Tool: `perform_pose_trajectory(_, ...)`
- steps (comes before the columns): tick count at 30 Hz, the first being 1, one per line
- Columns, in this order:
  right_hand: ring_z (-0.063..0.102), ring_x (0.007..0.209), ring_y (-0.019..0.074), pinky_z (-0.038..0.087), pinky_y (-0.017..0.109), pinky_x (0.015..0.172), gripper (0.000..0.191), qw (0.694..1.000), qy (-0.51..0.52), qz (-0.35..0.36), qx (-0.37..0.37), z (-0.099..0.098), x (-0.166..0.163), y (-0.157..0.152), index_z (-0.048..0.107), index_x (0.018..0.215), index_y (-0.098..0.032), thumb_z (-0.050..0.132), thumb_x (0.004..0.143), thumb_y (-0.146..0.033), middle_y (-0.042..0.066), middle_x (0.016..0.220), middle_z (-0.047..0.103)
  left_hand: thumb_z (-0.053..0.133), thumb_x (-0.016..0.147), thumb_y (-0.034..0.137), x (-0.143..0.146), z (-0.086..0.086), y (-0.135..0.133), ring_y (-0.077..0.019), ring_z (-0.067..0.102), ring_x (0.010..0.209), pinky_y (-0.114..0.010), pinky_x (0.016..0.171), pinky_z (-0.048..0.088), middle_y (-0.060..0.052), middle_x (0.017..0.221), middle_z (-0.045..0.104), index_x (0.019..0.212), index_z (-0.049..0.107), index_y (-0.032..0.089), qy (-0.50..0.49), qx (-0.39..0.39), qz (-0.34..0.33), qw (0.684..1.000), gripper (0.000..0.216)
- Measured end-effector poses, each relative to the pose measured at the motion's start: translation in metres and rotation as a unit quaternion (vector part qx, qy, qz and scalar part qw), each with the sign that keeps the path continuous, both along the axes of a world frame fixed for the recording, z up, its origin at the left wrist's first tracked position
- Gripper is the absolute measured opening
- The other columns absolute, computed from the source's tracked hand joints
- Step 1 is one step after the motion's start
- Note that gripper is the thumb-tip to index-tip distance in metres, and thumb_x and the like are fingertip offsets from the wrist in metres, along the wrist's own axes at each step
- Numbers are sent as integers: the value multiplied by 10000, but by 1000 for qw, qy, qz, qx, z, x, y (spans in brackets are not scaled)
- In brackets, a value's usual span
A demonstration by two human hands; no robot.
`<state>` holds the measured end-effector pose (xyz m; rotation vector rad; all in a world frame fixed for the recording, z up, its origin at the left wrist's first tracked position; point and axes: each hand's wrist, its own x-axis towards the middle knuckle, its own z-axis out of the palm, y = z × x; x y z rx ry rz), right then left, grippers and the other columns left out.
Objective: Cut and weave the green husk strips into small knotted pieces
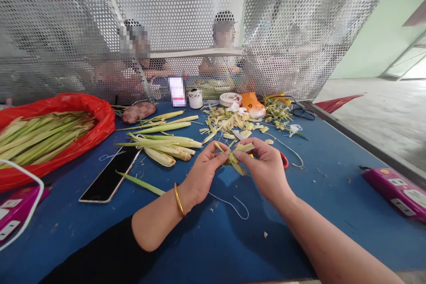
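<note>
Places off the flat phone (109, 177). Blue table (199, 244) runs under everything. Red bag (107, 126) is left of phone, open-topped, heaped with long green-to-pale leaves (49, 131) lying lengthwise. Scrap pile (229, 120) is beyond phone, well to its right. Left hand (209, 168) is right of phone, thumb and finger pinched on the leaf piece; right hand (264, 159) is farther right, same pinch from the other side. White can (195, 98) is beyond phone and right, contents not visible. Leaf piece (232, 159) is right of phone, between both fingertips; neither hand nearer. Strips cross there, so no single long axis readable.
</note>
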<state>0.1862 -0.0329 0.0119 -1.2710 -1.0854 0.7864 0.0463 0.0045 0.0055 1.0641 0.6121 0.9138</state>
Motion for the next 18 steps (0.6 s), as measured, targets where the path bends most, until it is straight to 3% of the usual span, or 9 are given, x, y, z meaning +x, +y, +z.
perform_pose_trajectory(12, 570, 595, 140, 463, 260, 553, 107, 1000, -4, 3, 3, 1, -1, -1, 612, 782, -189, 653, 708, -254, -10, 671, 624, 738, 729, 249, 3, 3, -3, -109, 573, 717, -227, 712, 411, 36, 726, 634, 791, 567, 196, -4, -25, 18, 1000, 189)
perform_pose_trajectory(18, 574, 624, 154, 460, 264, 549, 166, 999, -1, 42, -13, 3, -1, 0, 622, 846, -189, 649, 713, -284, -4, 667, 634, 756, 680, 241, 4, 2, -2, -110, 565, 665, -229, 669, 425, 36, 691, 613, 768, 559, 192, 11, -17, 64, 998, 222)
